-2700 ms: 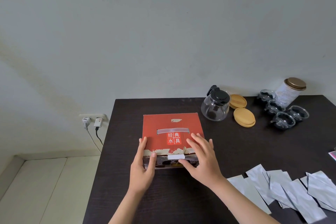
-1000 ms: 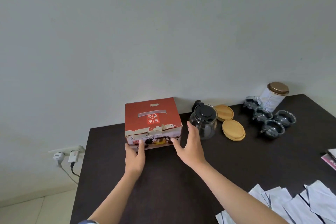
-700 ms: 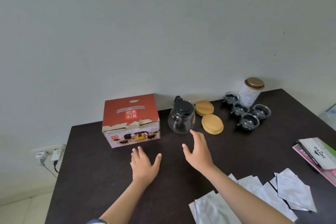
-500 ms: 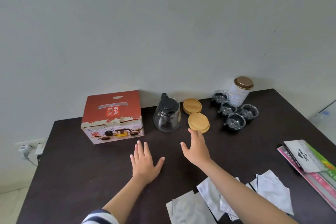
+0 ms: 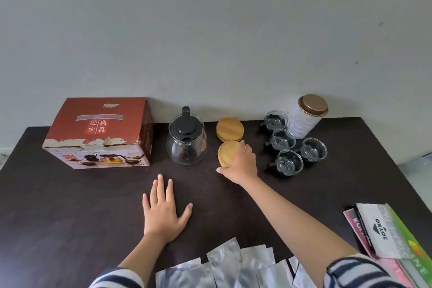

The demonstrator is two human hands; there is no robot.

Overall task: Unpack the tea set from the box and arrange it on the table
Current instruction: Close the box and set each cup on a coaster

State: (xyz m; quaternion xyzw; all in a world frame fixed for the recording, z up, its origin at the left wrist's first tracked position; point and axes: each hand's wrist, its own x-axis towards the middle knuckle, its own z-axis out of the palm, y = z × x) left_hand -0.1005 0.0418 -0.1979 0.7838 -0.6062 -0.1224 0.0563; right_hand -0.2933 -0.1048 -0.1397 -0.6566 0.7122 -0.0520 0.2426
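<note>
The red tea-set box (image 5: 98, 131) stands closed at the back left of the dark table (image 5: 70, 206). To its right is a glass teapot (image 5: 186, 141) with a black lid. Two stacks of round wooden coasters follow: a far stack (image 5: 229, 129) and a near stack (image 5: 228, 153). My right hand (image 5: 242, 165) grips the near stack, fingers over its right edge and thumb below. Several small glass cups (image 5: 288, 162) sit further right. My left hand (image 5: 163, 211) lies flat on the table, fingers spread, holding nothing.
A white tin (image 5: 306, 116) with a bronze lid stands behind the cups by the wall. Several silver foil packets (image 5: 224, 266) lie at the table's near edge. A stack of booklets and packets (image 5: 388, 236) lies at the right edge.
Both hands have left the box, which was pushed back to the far left. My right hand reached forward onto the near coaster stack; my left hand settled flat on the table.
</note>
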